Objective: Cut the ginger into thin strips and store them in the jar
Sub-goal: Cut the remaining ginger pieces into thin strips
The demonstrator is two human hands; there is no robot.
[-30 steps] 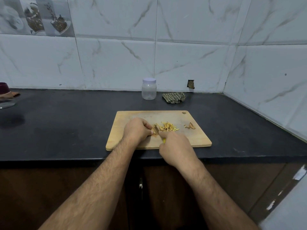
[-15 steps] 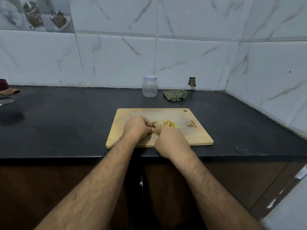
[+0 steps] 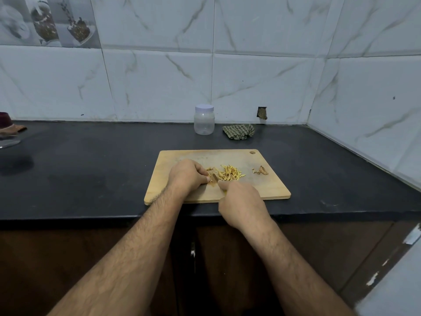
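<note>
A wooden cutting board lies on the black counter. A pile of thin yellow ginger strips sits at its middle. My left hand has its fingers curled and pinches a small ginger piece against the board. My right hand grips a knife with a yellow handle, almost all hidden under the hand, its index finger stretched toward the ginger piece. A clear plastic jar with a white lid stands closed at the back by the wall.
Brown ginger peel scraps lie on the board's right part. A checked cloth is bunched right of the jar. A glass dish with a dark red object stands at the far left. Tiled walls close the back and right side.
My right hand has drawn back toward me and to the right, away from the left hand. The left hand stays on the ginger piece. The camera has shifted slightly.
</note>
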